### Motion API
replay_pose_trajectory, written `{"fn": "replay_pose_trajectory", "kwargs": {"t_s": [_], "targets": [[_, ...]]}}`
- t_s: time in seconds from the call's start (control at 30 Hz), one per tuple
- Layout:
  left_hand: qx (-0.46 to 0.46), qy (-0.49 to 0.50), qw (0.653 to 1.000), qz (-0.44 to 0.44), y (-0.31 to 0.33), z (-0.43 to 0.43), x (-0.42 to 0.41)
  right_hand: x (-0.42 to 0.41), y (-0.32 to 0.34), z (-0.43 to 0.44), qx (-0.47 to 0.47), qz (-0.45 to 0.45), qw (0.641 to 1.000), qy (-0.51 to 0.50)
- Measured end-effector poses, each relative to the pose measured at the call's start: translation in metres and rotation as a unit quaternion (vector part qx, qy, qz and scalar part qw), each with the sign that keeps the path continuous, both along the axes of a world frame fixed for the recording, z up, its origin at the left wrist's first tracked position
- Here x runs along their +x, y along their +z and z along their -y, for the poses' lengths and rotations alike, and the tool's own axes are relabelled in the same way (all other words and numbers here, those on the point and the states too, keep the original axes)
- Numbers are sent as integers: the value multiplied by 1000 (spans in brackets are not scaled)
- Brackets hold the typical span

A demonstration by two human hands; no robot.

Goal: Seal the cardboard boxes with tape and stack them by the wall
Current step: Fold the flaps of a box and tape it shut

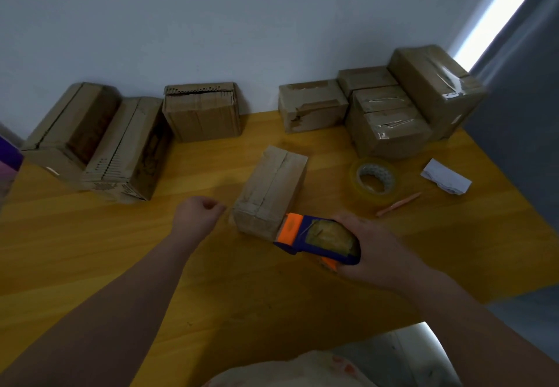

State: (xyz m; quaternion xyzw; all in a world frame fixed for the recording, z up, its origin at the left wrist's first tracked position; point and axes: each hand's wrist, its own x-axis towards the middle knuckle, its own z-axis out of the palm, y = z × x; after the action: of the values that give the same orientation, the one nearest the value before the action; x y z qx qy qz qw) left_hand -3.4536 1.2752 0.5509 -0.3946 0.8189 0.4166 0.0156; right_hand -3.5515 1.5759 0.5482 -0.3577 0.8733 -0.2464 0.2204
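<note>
Brown matte cardboard box (270,190), oblong, with a seam along its closed top flaps, lies at frame centre on the smooth yellow wooden surface (121,250). Right grip (372,247), just lower right of it, holds a blue and orange plastic tape dispenser (314,240), its orange nose at the box's near corner. Left grip (198,215), just left of the box, has curled fingers; whether it pinches anything I cannot tell.
</note>
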Motion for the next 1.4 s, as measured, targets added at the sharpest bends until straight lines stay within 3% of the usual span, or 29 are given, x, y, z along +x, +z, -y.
{"fn": "replay_pose_trajectory", "kwargs": {"t_s": [0.1,0.3,0.4,0.47,0.57,0.63,0.73,1.4], "targets": [[89,47,990,-103,6,-12,-3,2,-3,1,-2,7,1000,-3],[130,-22,989,-64,2,-19,3,3,-10,3,-7,-4,1000,-11],[97,-115,989,14,1,-20,1,5,-8,2,-8,-1,1000,-15],[-28,-190,981,29,2,-25,2,6,-8,1,-21,12,1000,-17],[-207,-346,915,6,4,-38,0,6,-11,2,-17,11,1000,-18],[-226,-453,863,16,5,-47,-5,7,-12,2,-12,-1,1000,-20],[-272,-515,811,55,2,-51,-11,9,-8,1,-14,-10,1000,-23],[-214,-506,834,60,-3,-45,-16,12,24,-38,-65,-2,998,5]]}}
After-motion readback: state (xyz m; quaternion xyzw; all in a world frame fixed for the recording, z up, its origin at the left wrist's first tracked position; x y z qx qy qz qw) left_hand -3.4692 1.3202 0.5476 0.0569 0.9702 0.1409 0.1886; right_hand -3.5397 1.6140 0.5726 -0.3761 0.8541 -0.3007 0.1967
